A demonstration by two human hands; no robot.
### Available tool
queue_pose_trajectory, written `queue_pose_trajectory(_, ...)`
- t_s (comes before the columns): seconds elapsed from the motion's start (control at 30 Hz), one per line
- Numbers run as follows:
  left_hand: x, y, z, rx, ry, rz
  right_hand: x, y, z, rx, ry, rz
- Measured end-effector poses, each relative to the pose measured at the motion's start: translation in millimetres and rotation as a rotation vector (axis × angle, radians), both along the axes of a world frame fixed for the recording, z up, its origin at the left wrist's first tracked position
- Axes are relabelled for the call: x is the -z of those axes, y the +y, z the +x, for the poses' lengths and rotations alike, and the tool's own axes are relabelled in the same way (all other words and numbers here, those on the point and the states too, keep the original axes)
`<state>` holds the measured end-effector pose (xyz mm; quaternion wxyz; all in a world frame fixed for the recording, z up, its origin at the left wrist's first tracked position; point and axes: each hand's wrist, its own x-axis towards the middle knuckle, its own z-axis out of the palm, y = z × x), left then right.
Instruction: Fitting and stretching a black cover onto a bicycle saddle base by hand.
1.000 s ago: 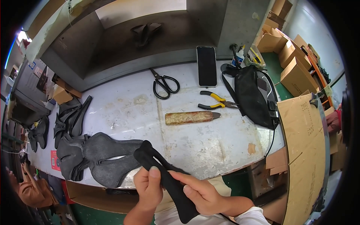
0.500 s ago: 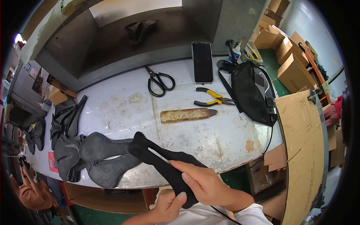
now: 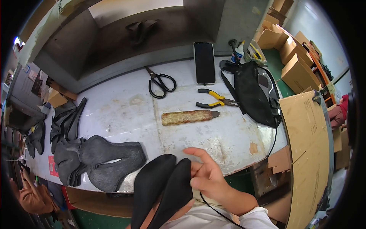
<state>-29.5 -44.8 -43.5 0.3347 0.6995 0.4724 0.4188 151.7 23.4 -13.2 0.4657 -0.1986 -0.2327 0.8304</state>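
A black shoe upper (image 3: 167, 187), soft and with two lobes parted by a gap, is held up at the lower middle. My left hand (image 3: 184, 210) grips it from below and is mostly covered by it, with fingers showing at the gap and the right edge. Beside that right edge is my right hand (image 3: 211, 181), its fingers loosely bent and apart and its index finger raised. Thumb and fingertips are close against the upper; whether they touch it is unclear. Left of it, stacked dark grey uppers (image 3: 110, 160) lie on the table.
On the white table (image 3: 126, 110) lie black-handled scissors (image 3: 162, 83), yellow-black pliers (image 3: 215, 100), a wrapped-handle blade (image 3: 187, 117) and a phone (image 3: 204, 63). A black pouch (image 3: 251, 91) with a cable is at right, near cardboard (image 3: 309, 141). More black pieces (image 3: 68, 118) lie far left.
The upper has turned and come nearer, its lobes now facing up. My right hand has come off its slit to the right edge. My left hand has slipped underneath it.
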Motion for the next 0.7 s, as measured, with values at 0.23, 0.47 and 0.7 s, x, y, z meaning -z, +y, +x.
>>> queue_pose_trajectory(0.23,10.1,10.4,-23.9,-0.049,-0.871,-0.637,4.4,-7.4,7.0,0.004,-0.380,0.183)
queue_pose_trajectory(0.47,-59.9,23.4,-23.8,0.006,-0.505,-0.934,-5.9,5.0,17.2,-0.179,-0.744,0.489)
queue_pose_trajectory(0.7,-22.6,18.2,-52.4,0.296,-0.330,-0.935,-0.8,8.2,20.2,-0.494,-0.447,0.357)
